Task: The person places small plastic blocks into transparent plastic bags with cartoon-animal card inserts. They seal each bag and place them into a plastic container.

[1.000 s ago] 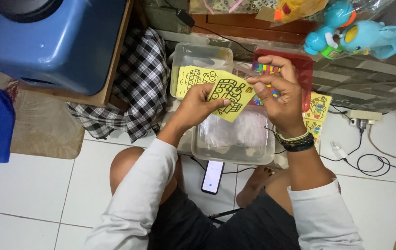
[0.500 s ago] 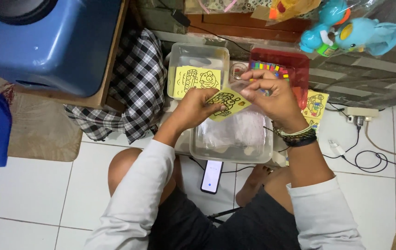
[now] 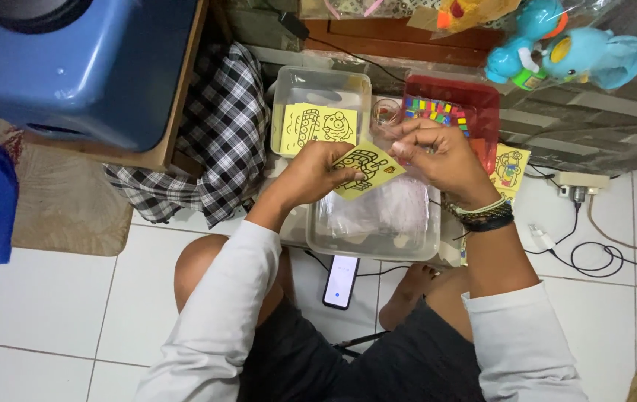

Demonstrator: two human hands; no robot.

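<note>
Sitting on white tile floor, phone lying face up between the knees. Above it, clear plastic tub with clear bags inside. Over that tub both hands meet on one yellow card with black line art, card tilted. Left hand closed on the card's left edge, thumb on top, fingers under. Right hand fingertips pinched at the card's right corner; can't tell whether it also holds a clear sleeve there. Beyond: smaller clear tub holding a stack of yellow cards, red tray with small coloured pieces just right of it, more yellow cards beside the right wrist. Checked cloth left of the tubs, blue container far left, blue toys far right
</note>
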